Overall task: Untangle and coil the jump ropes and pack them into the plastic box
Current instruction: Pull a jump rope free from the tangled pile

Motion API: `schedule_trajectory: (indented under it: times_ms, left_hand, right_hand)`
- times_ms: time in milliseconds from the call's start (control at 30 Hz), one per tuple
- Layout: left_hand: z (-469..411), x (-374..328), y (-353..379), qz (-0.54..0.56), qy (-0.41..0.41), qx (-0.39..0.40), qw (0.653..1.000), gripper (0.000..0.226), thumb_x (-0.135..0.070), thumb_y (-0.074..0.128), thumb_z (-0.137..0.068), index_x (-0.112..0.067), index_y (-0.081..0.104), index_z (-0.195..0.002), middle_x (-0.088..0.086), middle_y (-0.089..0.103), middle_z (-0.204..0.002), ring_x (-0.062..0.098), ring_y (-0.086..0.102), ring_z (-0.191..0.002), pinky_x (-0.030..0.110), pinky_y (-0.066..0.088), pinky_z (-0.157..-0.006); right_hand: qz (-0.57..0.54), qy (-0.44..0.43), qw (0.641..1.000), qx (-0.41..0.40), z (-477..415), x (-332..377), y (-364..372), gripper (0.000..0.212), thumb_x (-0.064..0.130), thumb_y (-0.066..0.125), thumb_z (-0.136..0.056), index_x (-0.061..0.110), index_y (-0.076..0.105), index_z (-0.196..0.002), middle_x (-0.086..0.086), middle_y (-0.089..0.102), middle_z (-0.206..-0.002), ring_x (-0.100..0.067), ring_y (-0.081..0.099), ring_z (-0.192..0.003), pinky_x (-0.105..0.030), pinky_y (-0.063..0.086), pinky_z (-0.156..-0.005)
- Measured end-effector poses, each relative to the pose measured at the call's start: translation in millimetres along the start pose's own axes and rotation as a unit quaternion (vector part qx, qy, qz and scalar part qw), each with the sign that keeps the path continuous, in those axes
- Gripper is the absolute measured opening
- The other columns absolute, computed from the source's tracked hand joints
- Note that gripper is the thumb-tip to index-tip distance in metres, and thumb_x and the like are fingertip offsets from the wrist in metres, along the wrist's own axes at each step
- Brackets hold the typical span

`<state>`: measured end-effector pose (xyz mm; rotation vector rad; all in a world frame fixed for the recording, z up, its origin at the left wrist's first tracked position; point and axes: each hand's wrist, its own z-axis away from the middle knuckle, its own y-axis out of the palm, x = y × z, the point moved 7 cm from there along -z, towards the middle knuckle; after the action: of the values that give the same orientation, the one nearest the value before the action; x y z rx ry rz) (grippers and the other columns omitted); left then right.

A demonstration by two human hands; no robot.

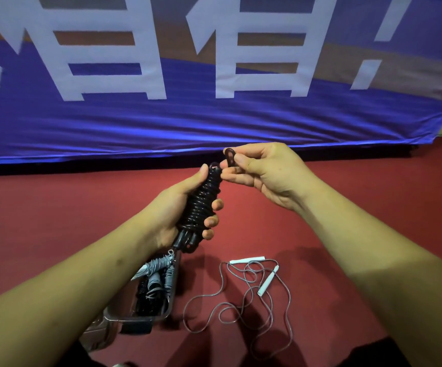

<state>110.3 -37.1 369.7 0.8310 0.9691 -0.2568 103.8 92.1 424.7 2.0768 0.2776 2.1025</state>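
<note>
Black jump rope coil (201,202) tilts up-right, gripped by left hand (172,207); right hand (267,170) fingers pinch its end loop (229,156).

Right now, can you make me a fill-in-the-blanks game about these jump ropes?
The left hand grips a coiled rope coloured ___.
The loose rope on the floor has ___ handles.
The plastic box already holds other coiled ___.
Missing words: black, white, ropes.

floor (373,194): red, matte | bkgd: blue banner (161,123) w/ big white chars, orange patches, creased
</note>
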Motion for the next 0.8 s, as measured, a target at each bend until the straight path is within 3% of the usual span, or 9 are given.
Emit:
schedule_trajectory:
  times_ms: [67, 267, 400, 600, 700, 800]
  left_hand:
    - [-0.9, 2.4, -0.4, -0.009, 0.001, -0.002, 1.000, 0.039, -0.057, 0.046, -0.095, -0.020, 0.052, -0.106, 0.006, 0.049, -0.070, 0.019, 0.043, -0.046, 0.025, 0.041, -0.046]
    - [-3.5, 4.7, -2.0, -0.027, 0.008, -0.007, 1.000, 0.041, -0.055, 0.048, -0.093, -0.029, 0.059, -0.122, 0.009, 0.051, -0.068, 0.020, 0.044, -0.044, 0.028, 0.040, -0.048]
    - [-3.9, 4.8, -2.6, -0.017, 0.001, -0.023, 1.000, 0.042, -0.055, 0.051, -0.092, -0.022, 0.054, -0.118, 0.009, 0.051, -0.068, 0.020, 0.044, -0.043, 0.025, 0.041, -0.045]
    - [-4.3, -2.5, -6.8, -0.104, 0.052, -0.058, 0.991, 0.040, -0.052, 0.050, -0.095, -0.024, 0.059, -0.122, 0.011, 0.051, -0.070, 0.020, 0.045, -0.044, 0.029, 0.044, -0.049]
    - [-5.7, 2.1, -3.9, -0.115, 0.021, -0.032, 0.993, 0.041, -0.053, 0.052, -0.092, -0.030, 0.058, -0.125, 0.011, 0.050, -0.071, 0.021, 0.046, -0.045, 0.031, 0.044, -0.050]
    - [-5.6, 8.1, -5.0, -0.093, -0.008, -0.027, 0.995, 0.044, -0.054, 0.054, -0.090, -0.027, 0.056, -0.124, 0.010, 0.049, -0.071, 0.020, 0.046, -0.044, 0.029, 0.044, -0.047]
  right_hand:
    - [0.026, -0.006, 1.000, -0.007, 1.4, 4.0, -2.1, 0.008, -0.006, 0.057, -0.090, -0.009, 0.063, -0.095, -0.024, 0.064, -0.087, -0.022, 0.067, -0.068, -0.030, 0.060, -0.070]
    - [0.195, -0.028, 0.980, -0.004, 0.6, 8.5, -1.9, 0.013, -0.002, 0.066, -0.087, -0.013, 0.067, -0.092, -0.023, 0.065, -0.080, -0.019, 0.063, -0.061, -0.035, 0.061, -0.066]
    - [0.223, 0.001, 0.974, 0.045, 0.4, 7.8, -3.2, 0.011, -0.006, 0.067, -0.084, -0.012, 0.068, -0.093, -0.014, 0.068, -0.074, -0.023, 0.064, -0.067, -0.034, 0.061, -0.070]
    - [0.331, -0.040, 0.943, 0.020, 0.1, 5.4, 4.4, 0.009, -0.005, 0.056, -0.092, -0.006, 0.065, -0.091, -0.013, 0.064, -0.074, -0.018, 0.061, -0.063, -0.038, 0.062, -0.067]
    - [0.366, -0.065, 0.928, -0.013, -2.5, 5.7, -0.7, 0.017, -0.002, 0.043, -0.097, -0.003, 0.060, -0.101, -0.012, 0.061, -0.074, -0.021, 0.059, -0.056, -0.042, 0.061, -0.061]
    - [0.401, -0.075, 0.912, 0.038, -1.9, -1.7, 5.2, 0.022, 0.002, 0.044, -0.096, 0.005, 0.062, -0.110, -0.008, 0.059, -0.073, -0.022, 0.061, -0.056, -0.044, 0.060, -0.061]
